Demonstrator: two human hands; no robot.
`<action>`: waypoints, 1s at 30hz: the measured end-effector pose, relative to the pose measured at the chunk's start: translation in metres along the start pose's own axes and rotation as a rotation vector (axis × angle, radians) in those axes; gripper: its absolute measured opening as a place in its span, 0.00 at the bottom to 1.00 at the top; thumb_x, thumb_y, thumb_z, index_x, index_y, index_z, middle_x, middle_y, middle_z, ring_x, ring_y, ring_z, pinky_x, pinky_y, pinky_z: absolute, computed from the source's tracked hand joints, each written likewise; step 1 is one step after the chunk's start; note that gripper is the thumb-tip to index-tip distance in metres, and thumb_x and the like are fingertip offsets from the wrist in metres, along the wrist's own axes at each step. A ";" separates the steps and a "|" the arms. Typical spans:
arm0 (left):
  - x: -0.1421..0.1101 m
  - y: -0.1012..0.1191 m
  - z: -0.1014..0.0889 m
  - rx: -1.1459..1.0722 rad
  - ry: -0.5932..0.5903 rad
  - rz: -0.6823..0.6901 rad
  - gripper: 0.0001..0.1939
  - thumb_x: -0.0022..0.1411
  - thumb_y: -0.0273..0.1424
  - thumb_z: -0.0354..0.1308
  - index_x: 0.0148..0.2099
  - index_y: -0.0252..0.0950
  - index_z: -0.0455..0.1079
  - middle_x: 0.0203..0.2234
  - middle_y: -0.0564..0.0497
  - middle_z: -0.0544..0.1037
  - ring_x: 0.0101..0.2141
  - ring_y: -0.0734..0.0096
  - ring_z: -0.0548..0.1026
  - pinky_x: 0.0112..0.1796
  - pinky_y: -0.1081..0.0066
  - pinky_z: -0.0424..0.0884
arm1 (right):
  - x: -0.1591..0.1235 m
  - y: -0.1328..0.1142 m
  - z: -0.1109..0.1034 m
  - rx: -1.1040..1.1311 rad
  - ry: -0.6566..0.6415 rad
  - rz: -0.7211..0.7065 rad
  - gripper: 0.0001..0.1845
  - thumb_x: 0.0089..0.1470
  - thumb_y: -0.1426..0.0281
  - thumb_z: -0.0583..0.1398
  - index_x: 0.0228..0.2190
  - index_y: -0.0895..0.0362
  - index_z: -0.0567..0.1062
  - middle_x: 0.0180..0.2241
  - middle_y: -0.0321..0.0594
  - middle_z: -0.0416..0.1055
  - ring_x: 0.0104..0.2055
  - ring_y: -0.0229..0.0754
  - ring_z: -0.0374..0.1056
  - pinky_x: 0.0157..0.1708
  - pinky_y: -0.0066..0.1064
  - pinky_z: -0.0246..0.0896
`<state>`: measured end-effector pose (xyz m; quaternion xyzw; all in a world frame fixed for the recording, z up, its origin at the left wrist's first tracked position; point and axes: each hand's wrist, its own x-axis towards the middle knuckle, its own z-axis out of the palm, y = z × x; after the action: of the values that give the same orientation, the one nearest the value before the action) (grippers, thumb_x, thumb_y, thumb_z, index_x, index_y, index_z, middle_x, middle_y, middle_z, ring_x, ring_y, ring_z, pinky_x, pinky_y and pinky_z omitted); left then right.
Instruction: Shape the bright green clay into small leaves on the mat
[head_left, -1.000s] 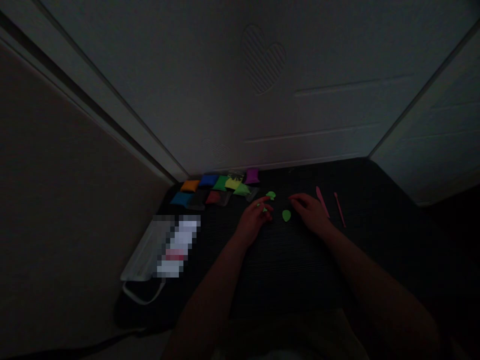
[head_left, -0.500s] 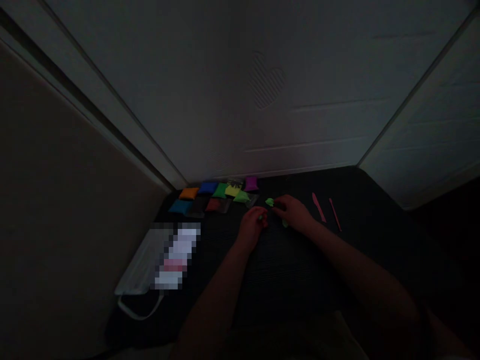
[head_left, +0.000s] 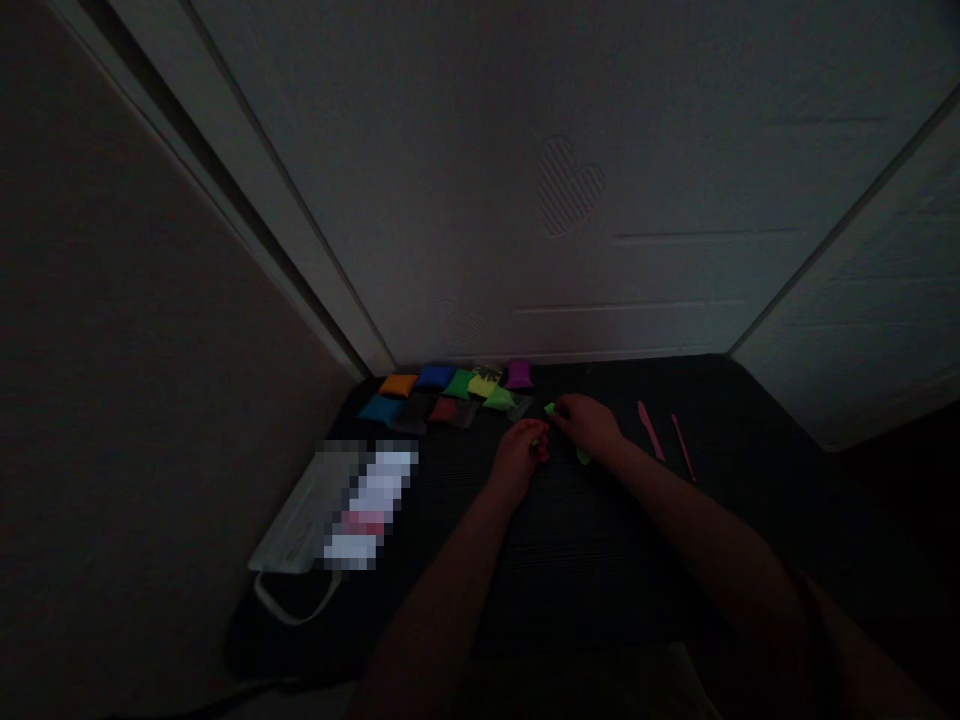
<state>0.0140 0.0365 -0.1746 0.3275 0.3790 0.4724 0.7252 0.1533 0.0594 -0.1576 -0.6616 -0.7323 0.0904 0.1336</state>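
The right hand (head_left: 592, 428) is bending its fingers together over the green lump (head_left: 550, 409), the tips touching it and mostly covering it; whether they are pinching it I cannot tell. The left hand (head_left: 516, 460) is curling nearly closed just below and left of the lump, and is holding a small green bit (head_left: 535, 441) among its fingers. The flat green piece (head_left: 583, 457) is lying below and right of the lump, only its edge showing from under the right hand.

Compared with the first frame, the right hand is now reaching over to the lump instead of hovering apart from it, and is hiding most of the flat piece, which was lying in full view.

Farther right of the lump, the pink knife (head_left: 651, 431) and the pink stick (head_left: 683, 447) are lying side by side, apart. Left of the lump, the light green packet (head_left: 498, 399) is resting near it, with more coloured packets (head_left: 434, 376) spreading beyond. Farthest left of the lump, a white mask (head_left: 289, 520) is lying on the dark table (head_left: 562, 560), beside a blurred white item (head_left: 367, 510)
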 end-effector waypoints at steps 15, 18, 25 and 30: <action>0.002 -0.002 -0.002 0.000 -0.011 0.013 0.10 0.48 0.31 0.56 0.34 0.32 0.65 0.18 0.56 0.64 0.18 0.81 0.62 0.20 0.77 0.57 | 0.001 0.000 0.003 0.071 0.075 0.055 0.09 0.50 0.67 0.52 0.29 0.57 0.71 0.31 0.42 0.70 0.32 0.41 0.66 0.27 0.29 0.53; 0.002 -0.002 -0.002 -0.015 0.012 0.009 0.15 0.48 0.33 0.57 0.39 0.33 0.64 0.19 0.56 0.65 0.18 0.80 0.63 0.21 0.76 0.58 | -0.006 -0.002 -0.006 0.115 0.062 0.002 0.09 0.49 0.67 0.53 0.30 0.57 0.71 0.31 0.41 0.71 0.31 0.39 0.66 0.27 0.28 0.53; 0.000 -0.001 -0.001 0.131 -0.106 0.027 0.15 0.48 0.40 0.57 0.30 0.33 0.64 0.19 0.57 0.62 0.18 0.83 0.60 0.19 0.78 0.55 | -0.027 -0.009 -0.024 0.310 0.019 -0.142 0.09 0.48 0.68 0.54 0.32 0.55 0.71 0.29 0.37 0.71 0.30 0.36 0.66 0.30 0.26 0.55; -0.002 0.000 0.000 0.179 -0.085 0.027 0.15 0.47 0.41 0.58 0.29 0.33 0.64 0.18 0.57 0.62 0.17 0.83 0.59 0.19 0.78 0.54 | -0.033 -0.010 -0.024 0.525 -0.037 -0.149 0.08 0.48 0.69 0.54 0.29 0.57 0.71 0.26 0.35 0.70 0.28 0.35 0.64 0.28 0.26 0.55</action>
<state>0.0136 0.0347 -0.1742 0.4156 0.3843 0.4320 0.7021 0.1548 0.0246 -0.1343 -0.5467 -0.7328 0.2794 0.2934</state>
